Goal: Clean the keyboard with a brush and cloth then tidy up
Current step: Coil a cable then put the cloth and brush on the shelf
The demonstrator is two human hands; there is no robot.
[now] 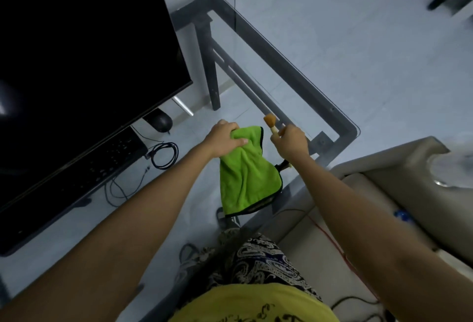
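My left hand (pixel 225 140) grips the top edge of a bright green cloth (pixel 245 175), which hangs down over the glass table. Just to its right, my right hand (pixel 293 142) is closed around a small brush (pixel 270 122); its tan bristle head points up and away from me, and a dark handle end pokes out below my wrist. The black keyboard (pixel 102 165) lies at the left on the table, partly under the lower edge of a big dark monitor (pixel 76 65). Both hands are well to the right of the keyboard.
A black mouse (pixel 161 122) and a coiled black cable (pixel 165 155) lie between the keyboard and my hands. The glass table (pixel 294 70) has a dark metal frame whose corner is near my right hand. A beige sofa (pixel 384 193) stands at the right.
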